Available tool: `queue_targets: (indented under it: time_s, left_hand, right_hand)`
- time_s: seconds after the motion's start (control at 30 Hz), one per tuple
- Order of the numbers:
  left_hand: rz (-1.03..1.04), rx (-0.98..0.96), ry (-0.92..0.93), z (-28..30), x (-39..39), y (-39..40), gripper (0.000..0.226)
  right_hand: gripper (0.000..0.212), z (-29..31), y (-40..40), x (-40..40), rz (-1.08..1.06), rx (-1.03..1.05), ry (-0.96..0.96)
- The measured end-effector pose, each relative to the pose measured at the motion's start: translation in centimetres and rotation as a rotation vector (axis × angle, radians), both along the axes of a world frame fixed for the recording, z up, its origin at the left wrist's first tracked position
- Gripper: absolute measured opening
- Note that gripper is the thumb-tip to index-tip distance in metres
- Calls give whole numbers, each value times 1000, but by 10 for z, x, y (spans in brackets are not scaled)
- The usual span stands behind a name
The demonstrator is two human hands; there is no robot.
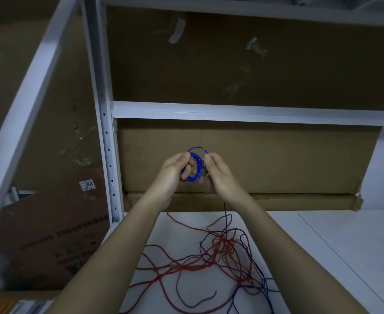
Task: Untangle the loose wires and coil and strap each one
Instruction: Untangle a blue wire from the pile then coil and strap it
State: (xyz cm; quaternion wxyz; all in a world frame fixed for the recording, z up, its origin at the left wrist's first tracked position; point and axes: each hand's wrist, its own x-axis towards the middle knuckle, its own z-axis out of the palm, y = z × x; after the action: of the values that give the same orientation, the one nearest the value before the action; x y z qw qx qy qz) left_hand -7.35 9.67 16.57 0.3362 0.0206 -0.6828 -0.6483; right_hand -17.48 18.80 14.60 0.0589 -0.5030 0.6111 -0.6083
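Dim light throughout. White metal shelving (106, 123) — perforated upright left of centre, crossbeam (254, 114) across the middle of the frame. Brown cardboard sheets (243, 60) behind, patched with tape. White tabletop (333, 250) at lower right — a labelled carton (50, 223) at lower left.

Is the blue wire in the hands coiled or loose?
Coiled: the blue wire forms stacked loops between left hand and right hand.

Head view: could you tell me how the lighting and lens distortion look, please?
Head view: dim and bluish; the blue coil between the left hand and right hand stays legible; wide-angle bending bows the shelf rail; tape on the cardboard glints faintly.
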Motion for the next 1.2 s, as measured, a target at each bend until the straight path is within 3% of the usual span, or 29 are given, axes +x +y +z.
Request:
queue_targets:
  time_s: [0.17,0.33,0.43,0.57,0.73,0.83,0.93,1.2]
  left_hand:
    - [19,6,-31,2,-1,0,33]
    - [53,112,25,7,-2,0,32]
    - [109,91,8,8,-1,-5,30]
    - [160,-75,-54,3,-3,-12,36]
    - [484,-605,-322,-17,-5,-20,27]
    - [482,-750,-332,-20,-4,-18,29]
    - [390,-750,-309,-18,-4,-9,36]
    - [-145,-270,-160,-9,8,3,39]
  right_hand:
    - [26,-3,-1,-8,-144,-111,82]
    - [22,-13,2,-5,-184,240,301]
    - [28,-25,5,3,-263,369,531]
    - [28,-34,10,14,-291,454,842]
    - [17,-12,24,20,-377,177,1134]
    - [25,4,29,6,-437,60,1132]
    - [21,13,27,-14,-380,93,991]
    - [17,1,26,-41,-198,172,555]
